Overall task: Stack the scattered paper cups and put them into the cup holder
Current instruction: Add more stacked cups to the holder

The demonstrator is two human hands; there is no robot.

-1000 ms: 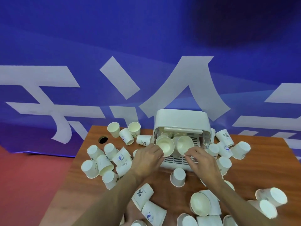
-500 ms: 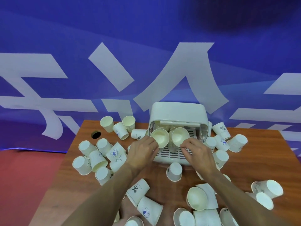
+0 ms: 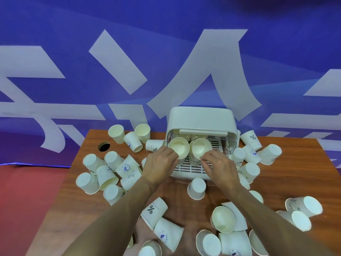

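Note:
A white cup holder (image 3: 201,119) with a raised lid and a slotted tray stands at the back middle of the wooden table (image 3: 295,178). Two cup stacks lie in its opening, mouths toward me. My left hand (image 3: 159,166) grips the left stack (image 3: 178,147) at its rim. My right hand (image 3: 219,166) pinches the lower rim of the right stack (image 3: 201,148). Several loose white paper cups lie scattered all around, some printed with "%" (image 3: 153,211) or a blue logo (image 3: 167,235).
A round cable hole (image 3: 104,146) sits in the table's back left corner. A blue banner with white shapes (image 3: 166,61) hangs behind the table. One upturned cup (image 3: 197,188) stands just in front of the holder. Red floor (image 3: 27,200) lies to the left.
Both hands have stayed on the two stacks inside the holder's opening, pushing them slightly deeper. The view has shifted a little; nothing was let go.

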